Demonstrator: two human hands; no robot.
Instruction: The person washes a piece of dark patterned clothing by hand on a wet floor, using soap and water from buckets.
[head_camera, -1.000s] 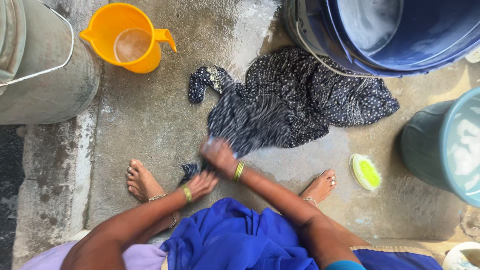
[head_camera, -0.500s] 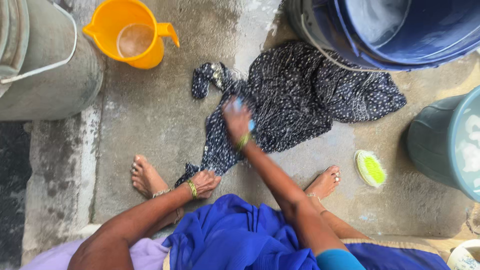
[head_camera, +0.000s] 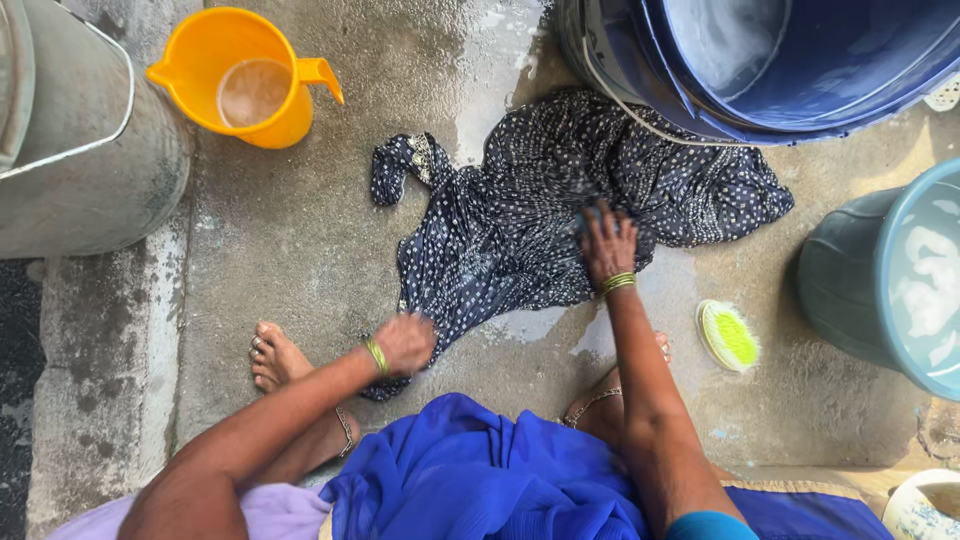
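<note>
Clenched around the near hem of the dark dotted garment (head_camera: 560, 215), the left hand (head_camera: 405, 343) pins it to the wet concrete floor (head_camera: 300, 250). Left of the garment stand a grey metal bucket (head_camera: 80, 150) and an orange jug (head_camera: 245, 80). On the garment's middle, the right hand (head_camera: 607, 243) presses something bluish, fingers curled. Right of it lie a green scrubbing brush (head_camera: 730, 335) and a teal tub (head_camera: 890, 280); a blue tub (head_camera: 760, 60) overlaps its far edge.
</note>
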